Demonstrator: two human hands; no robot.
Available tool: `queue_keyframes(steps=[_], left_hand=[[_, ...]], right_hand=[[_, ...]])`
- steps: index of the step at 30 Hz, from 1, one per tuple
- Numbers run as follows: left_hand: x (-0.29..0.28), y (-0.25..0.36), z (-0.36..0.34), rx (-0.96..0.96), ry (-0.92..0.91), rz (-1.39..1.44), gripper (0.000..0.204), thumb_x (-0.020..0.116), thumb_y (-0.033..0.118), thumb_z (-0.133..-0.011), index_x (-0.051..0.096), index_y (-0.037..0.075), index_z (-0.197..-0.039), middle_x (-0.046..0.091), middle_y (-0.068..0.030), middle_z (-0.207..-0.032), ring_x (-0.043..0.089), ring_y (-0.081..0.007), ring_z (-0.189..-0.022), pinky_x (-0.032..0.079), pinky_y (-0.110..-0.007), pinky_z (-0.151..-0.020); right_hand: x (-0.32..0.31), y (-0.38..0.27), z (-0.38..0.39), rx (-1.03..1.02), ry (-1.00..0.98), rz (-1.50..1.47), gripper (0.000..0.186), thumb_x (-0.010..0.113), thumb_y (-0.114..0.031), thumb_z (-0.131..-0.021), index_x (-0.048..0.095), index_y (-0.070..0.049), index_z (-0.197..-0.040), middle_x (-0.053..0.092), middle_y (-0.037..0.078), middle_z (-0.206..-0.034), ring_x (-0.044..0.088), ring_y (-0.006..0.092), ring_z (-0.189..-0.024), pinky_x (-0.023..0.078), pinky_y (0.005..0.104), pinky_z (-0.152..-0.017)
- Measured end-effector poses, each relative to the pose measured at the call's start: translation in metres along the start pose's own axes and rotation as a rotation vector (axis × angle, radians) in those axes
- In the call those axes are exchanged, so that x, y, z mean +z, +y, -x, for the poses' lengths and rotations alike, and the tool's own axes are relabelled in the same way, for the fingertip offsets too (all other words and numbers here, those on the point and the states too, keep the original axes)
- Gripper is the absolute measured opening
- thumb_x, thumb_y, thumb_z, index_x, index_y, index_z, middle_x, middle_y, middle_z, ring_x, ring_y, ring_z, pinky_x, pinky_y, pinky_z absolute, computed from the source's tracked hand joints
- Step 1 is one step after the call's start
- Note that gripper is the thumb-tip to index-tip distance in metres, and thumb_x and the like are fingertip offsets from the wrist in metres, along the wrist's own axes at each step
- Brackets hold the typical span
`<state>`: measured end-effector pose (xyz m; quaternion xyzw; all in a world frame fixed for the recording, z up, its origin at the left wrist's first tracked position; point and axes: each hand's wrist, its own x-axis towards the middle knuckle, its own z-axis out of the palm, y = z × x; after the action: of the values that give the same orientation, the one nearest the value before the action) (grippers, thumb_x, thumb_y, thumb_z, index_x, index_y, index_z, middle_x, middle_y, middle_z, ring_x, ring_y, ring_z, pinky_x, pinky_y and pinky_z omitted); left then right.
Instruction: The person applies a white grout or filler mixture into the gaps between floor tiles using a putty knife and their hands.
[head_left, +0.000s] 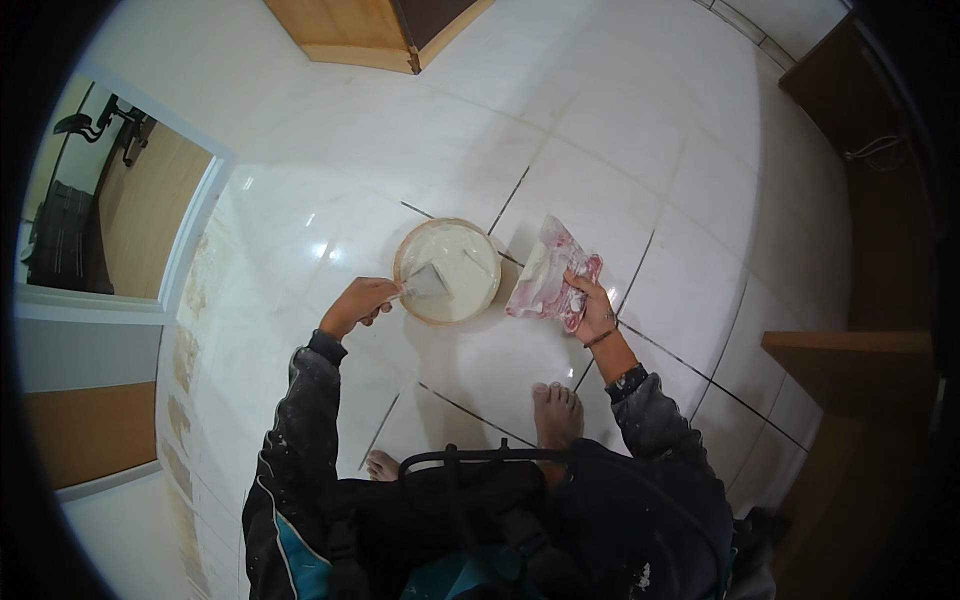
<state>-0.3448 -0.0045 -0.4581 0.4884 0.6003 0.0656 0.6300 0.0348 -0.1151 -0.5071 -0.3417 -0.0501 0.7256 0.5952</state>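
Observation:
My left hand (358,304) is closed around the handle of a putty knife (428,282). The knife's wide metal blade reaches over the near-left part of a round bucket (494,258), where a pale, creamy paste (470,290) fills the inside; whether the blade touches the paste is unclear. To the right of the bucket, my right hand (597,314) grips a crumpled clear plastic bag (546,272) with red print and whitish smears. How much the bag holds cannot be made out.
The bucket stands on a white tiled floor (640,150) with dark joints, ahead of my bare feet (557,412). At the far side is a wooden furniture corner (360,30). A doorway frame (195,220) lies left; brown wooden shelving (850,360) stands right.

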Motion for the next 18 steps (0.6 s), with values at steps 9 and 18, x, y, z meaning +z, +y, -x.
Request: queue_keyframes(steps=[9,18], left_hand=[[0.049,0.041,0.009,0.033,-0.061,-0.253,0.032,0.065,0.036,-0.085,0.074,0.007,-0.096,0.052,0.0007,-0.062,0.039,-0.0068,-0.045,0.031,-0.024,-0.038],[0.056,0.045,0.010,0.107,-0.077,-0.315,0.030,0.068,0.035,-0.083,0.076,0.010,-0.098,0.053,-0.0005,-0.061,0.042,-0.0082,-0.045,0.033,-0.024,-0.038]], right_hand=[[-0.002,-0.004,-0.011,0.097,-0.063,0.008,0.035,0.062,-0.009,-0.086,0.055,-0.003,-0.120,0.065,0.011,-0.109,0.066,0.0272,-0.098,0.057,0.0449,-0.086],[0.004,-0.003,-0.005,0.111,-0.035,-0.061,0.037,0.059,-0.010,-0.087,0.053,-0.003,-0.123,0.064,0.012,-0.111,0.066,0.0284,-0.098,0.055,0.0462,-0.088]])
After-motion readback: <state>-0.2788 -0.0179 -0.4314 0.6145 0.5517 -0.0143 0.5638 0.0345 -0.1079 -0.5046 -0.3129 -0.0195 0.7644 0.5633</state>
